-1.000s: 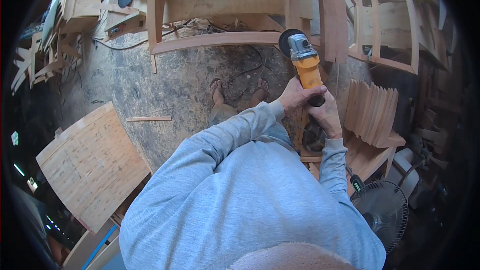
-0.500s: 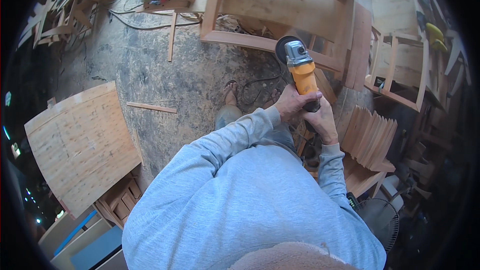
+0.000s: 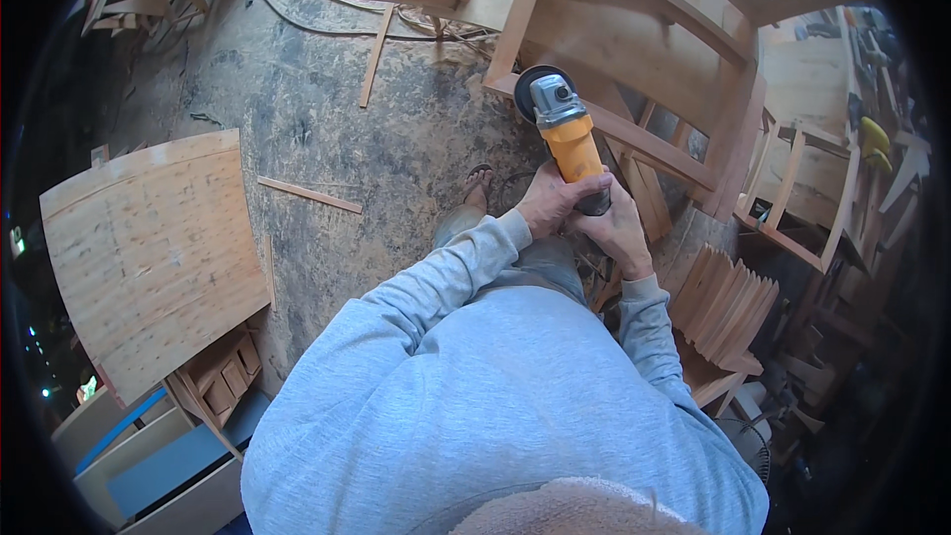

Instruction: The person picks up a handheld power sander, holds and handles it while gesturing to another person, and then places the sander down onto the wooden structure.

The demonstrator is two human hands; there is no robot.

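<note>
Both my hands are wrapped round a yellow angle grinder (image 3: 572, 146) with a grey metal head and a dark round disc. My left hand (image 3: 551, 200) grips the body from the left, its thumb across the tool. From the right, my right hand (image 3: 618, 228) closes round the dark rear end. The disc touches or overlaps the lower rail of a wooden frame (image 3: 634, 136); I cannot tell which. Beyond that rail the frame holds a wide wooden panel (image 3: 614, 54).
On the left lies a large plywood board (image 3: 154, 258). Thin wood strips (image 3: 309, 194) and a cable (image 3: 327, 32) are on the stained floor. Stacked wooden pieces (image 3: 721, 305) stand at my right, near a fan (image 3: 745, 446). Another wooden frame (image 3: 792, 178) stands at the far right.
My view has shifted, so the wooden frame now sits farther right and more tilted. The grinder and both hands appear slightly farther left, with the disc nearer the frame's left corner. Both hands keep their grip.
</note>
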